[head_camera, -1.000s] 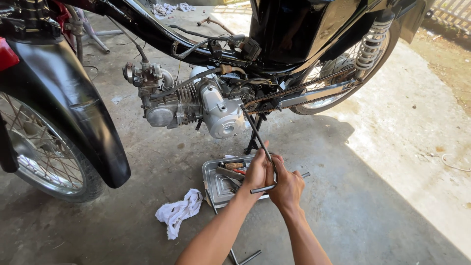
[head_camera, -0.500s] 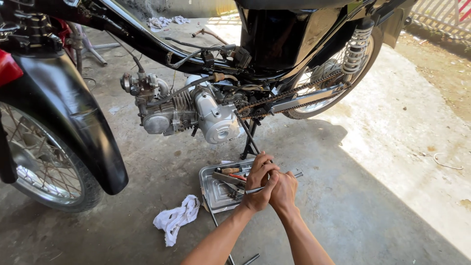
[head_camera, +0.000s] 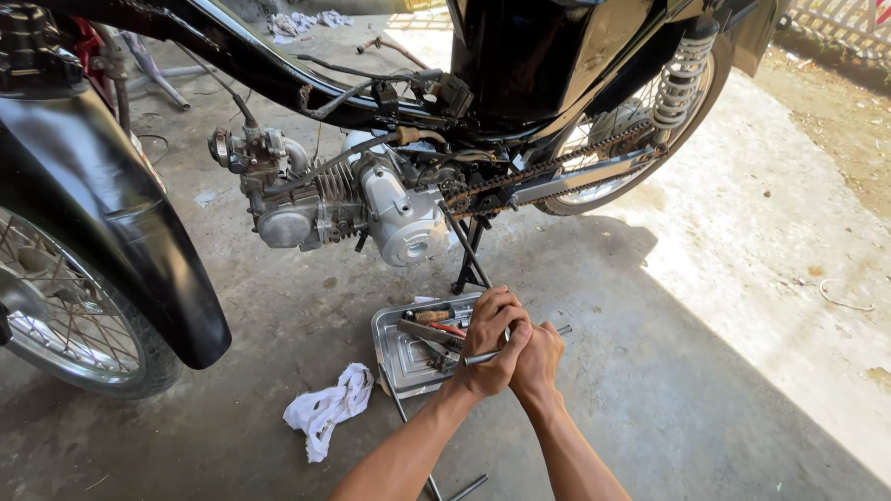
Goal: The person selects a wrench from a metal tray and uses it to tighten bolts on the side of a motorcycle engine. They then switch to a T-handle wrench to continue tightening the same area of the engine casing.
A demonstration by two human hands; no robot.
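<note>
Both my hands meet low in the middle of the head view, above a metal tray [head_camera: 394, 357] that lies on the concrete floor. My left hand [head_camera: 490, 340] and my right hand [head_camera: 538, 357] are closed together around a thin silver metal rod tool [head_camera: 560, 329], whose tip sticks out to the right. The tray holds several hand tools, one with an orange handle [head_camera: 448, 328]. Just beyond my hands stands a black motorcycle with its silver engine [head_camera: 390, 213] exposed, resting on its centre stand [head_camera: 469, 255].
A crumpled white rag [head_camera: 327, 408] lies left of the tray. The black front fender and spoked wheel [head_camera: 83, 306] fill the left side. The rear wheel, drive chain [head_camera: 548, 172] and shock absorber [head_camera: 679, 79] are at upper right. A long metal bar [head_camera: 436, 482] lies by my forearm.
The view has shifted slightly up and right. My hands have stayed together on the rod above the tray, pressing closer around it.
</note>
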